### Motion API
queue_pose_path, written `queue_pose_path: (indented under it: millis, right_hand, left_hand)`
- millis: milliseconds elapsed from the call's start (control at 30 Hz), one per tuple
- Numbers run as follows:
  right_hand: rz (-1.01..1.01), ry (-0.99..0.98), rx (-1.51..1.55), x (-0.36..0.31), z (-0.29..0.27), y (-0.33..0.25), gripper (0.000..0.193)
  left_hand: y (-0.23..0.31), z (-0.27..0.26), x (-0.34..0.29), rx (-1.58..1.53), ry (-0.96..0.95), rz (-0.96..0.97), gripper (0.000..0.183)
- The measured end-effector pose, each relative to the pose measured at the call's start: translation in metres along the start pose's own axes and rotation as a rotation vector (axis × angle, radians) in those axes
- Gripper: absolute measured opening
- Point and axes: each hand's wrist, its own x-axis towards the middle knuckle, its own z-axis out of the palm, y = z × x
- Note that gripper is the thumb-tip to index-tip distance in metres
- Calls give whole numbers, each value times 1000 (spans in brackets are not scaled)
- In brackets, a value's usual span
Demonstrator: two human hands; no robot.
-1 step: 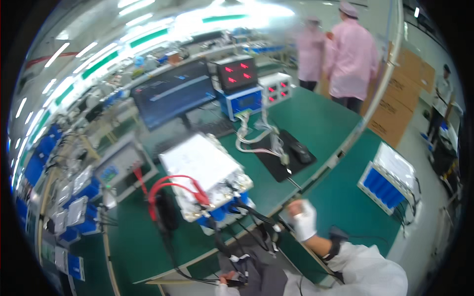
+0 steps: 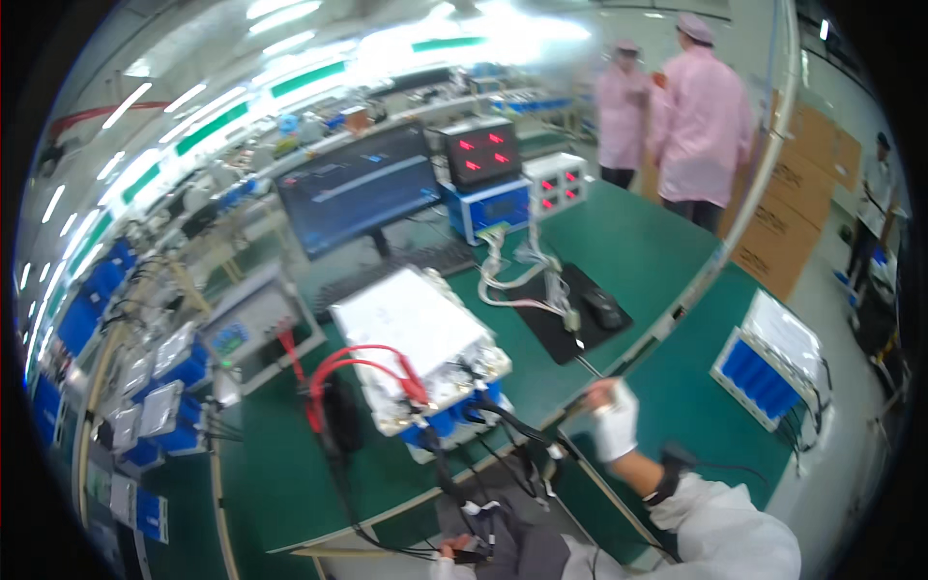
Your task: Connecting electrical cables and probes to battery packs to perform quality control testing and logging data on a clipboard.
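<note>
My right hand (image 2: pixel 615 421), in a white glove with bare fingertips, is over the table's front edge, right of the battery pack. Its fingers look bent but are smeared, and I cannot tell whether they hold anything. Just beyond them lies a thin metallic rod (image 2: pixel 589 366) below the cable connector (image 2: pixel 572 321). My left hand (image 2: pixel 450 547), low in the view, has its fingers closed on a black cable (image 2: pixel 471 557). The blue battery pack (image 2: pixel 449 418) with a white top (image 2: pixel 411 321) stands in front of me, red clip leads (image 2: pixel 412 383) and black cables attached.
Behind the pack are a monitor (image 2: pixel 358 188), keyboard (image 2: pixel 372 275) and blue tester (image 2: pixel 488 208). A mouse (image 2: pixel 605 309) rests on a black pad. Another battery pack (image 2: pixel 768 358) stands at right. Two people in pink coats (image 2: pixel 704 121) are beyond the table, near cartons (image 2: pixel 778 246).
The whole view has shifted slightly right and down. My right hand has moved a little farther forward, closer to the thin rod. My left hand stays at the cables.
</note>
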Motion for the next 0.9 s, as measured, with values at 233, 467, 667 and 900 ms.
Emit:
queue_pose_path:
  millis: [233, 467, 667, 900]
  right_hand:
    - [-355, 231, -804, 159, 1, 18, 43]
    - [-181, 205, -1090, 169, 10, 46, 52]
    - [-115, 148, -1181, 170, 9, 44, 50]
    - [-54, 79, -1191, 173, 3, 53, 47]
  left_hand:
    - [-6, -19, 14, -150, -127, -215, 17]
    - [-22, -41, 34, -134, -81, -170, 18]
    - [-25, -40, 37, -104, -94, -172, 21]
    - [-24, -42, 42, -88, -102, -168, 27]
